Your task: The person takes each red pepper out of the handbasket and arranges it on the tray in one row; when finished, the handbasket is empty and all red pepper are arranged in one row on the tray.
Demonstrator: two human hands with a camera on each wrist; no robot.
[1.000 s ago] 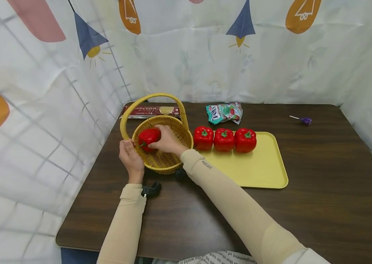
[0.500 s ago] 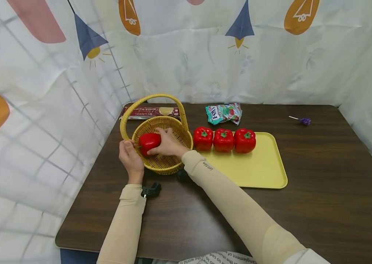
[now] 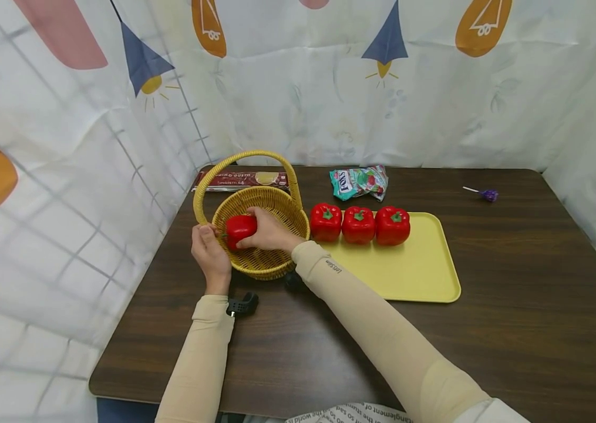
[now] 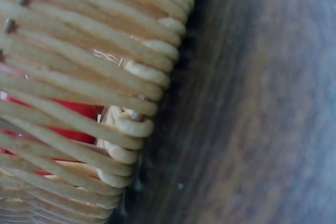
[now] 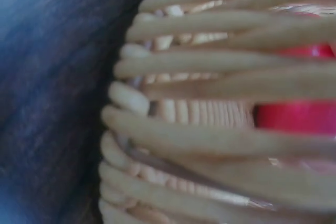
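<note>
Inside the yellow wicker basket [image 3: 282,258], a red bell pepper [image 3: 239,229] lies on its side, its green stem toward the left. My right hand [image 3: 268,230] reaches over the basket's right rim and holds the pepper between thumb and fingers. At the left, my left hand [image 3: 210,255] grips the rim by the foot of the arched handle [image 3: 261,153]. Through the weave, patches of the red pepper [image 4: 79,121] show in the left wrist view and red [image 5: 299,116] also shows in the right wrist view. Neither wrist view shows a hand.
Right of the basket, three red bell peppers [image 3: 359,224] stand in a row on a yellow tray [image 3: 419,276]. Behind are a spaghetti pack [image 3: 245,180] and a FOX'S candy bag [image 3: 360,182]. A purple lollipop [image 3: 488,194] lies far right on the brown table [image 3: 519,282].
The pepper in my right hand has shifted slightly down and to the right inside the basket. My left hand keeps its grip at the rim, and the basket stays in place.
</note>
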